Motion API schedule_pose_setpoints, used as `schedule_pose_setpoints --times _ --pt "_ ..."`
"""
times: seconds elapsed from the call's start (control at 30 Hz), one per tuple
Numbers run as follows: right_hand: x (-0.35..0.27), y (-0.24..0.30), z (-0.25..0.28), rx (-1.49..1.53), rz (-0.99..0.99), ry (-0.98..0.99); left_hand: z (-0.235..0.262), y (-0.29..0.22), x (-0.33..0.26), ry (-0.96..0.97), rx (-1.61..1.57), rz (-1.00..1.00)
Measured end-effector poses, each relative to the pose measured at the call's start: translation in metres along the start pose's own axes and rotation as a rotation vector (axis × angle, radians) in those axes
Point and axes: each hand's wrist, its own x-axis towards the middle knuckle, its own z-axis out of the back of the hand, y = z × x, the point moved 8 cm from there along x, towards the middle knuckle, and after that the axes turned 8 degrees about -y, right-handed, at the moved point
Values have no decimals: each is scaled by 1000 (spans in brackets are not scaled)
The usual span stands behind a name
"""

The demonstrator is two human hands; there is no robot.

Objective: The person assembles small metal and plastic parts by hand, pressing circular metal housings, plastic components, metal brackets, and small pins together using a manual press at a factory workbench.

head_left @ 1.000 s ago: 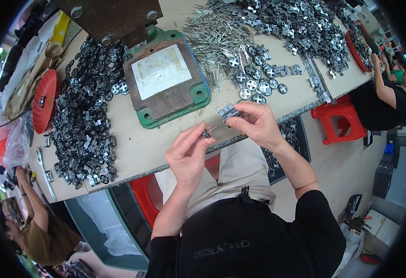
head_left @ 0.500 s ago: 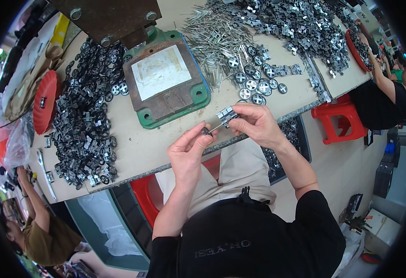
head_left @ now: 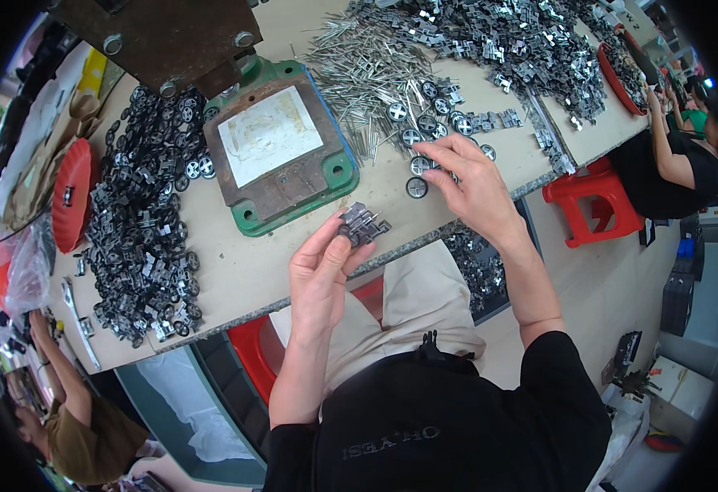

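Fingertips of your left hand (head_left: pixel 319 275) pinch the small grey metal bracket (head_left: pixel 362 225) clear of the bench (head_left: pixel 244 275); your right hand (head_left: pixel 465 184), fingers loosely spread and empty, reaches the small wheels (head_left: pixel 418 176) just beneath them.

Grey metal part (head_left: pixel 364 225), green-edged rusty brown plate (head_left: pixel 277 160), red stool (head_left: pixel 592 201), beige table (head_left: pixel 244 266)

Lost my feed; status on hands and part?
Left hand holds grey metal bracket. Right hand reaching among small wheels. Nothing between them.
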Motion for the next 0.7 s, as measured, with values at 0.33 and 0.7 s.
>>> schedule_pose_setpoints --times 0.33,0.7 --pt "13 -4 -11 -148 201 70 -3 6 3 15 21 62" --pt "7 11 -17 1 135 42 2 2 5 -5 -55 21"
